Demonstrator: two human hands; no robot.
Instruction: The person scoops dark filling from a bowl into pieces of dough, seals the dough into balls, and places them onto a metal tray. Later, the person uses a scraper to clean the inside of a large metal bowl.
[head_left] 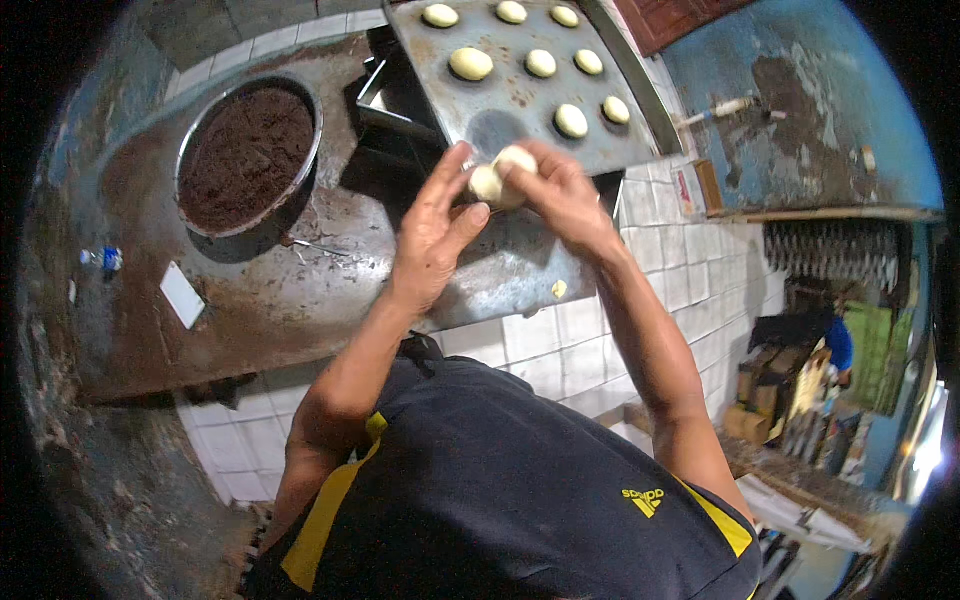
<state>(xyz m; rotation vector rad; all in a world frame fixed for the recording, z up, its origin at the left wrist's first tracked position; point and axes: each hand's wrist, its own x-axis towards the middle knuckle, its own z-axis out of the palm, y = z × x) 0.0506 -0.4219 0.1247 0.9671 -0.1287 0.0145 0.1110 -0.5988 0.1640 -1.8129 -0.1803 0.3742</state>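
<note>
A pale dough ball (pixel 486 185) is between my hands at the near edge of the baking tray, with a second pale lump (pixel 517 158) pressed against it. My right hand (pixel 565 195) is closed around the dough, thumb on top. On the left side of the dough, my left hand (pixel 435 240) has its fingers stretched out and its thumb apart, the fingertips close to the ball or touching it. Slight blur hides the exact contact. Beyond my hands, several round dough pieces (pixel 541 63) sit spaced out in rows on the worn metal baking tray (pixel 465 105).
A round pan of dark brown crumbly filling (pixel 250 150) stands left on the stained metal table (pixel 330 300). Near it lie a thin metal utensil (pixel 320 247), a white flat rectangle (pixel 182 295) and a small plastic bottle (pixel 101 259). A dough scrap (pixel 559 289) lies near the front edge.
</note>
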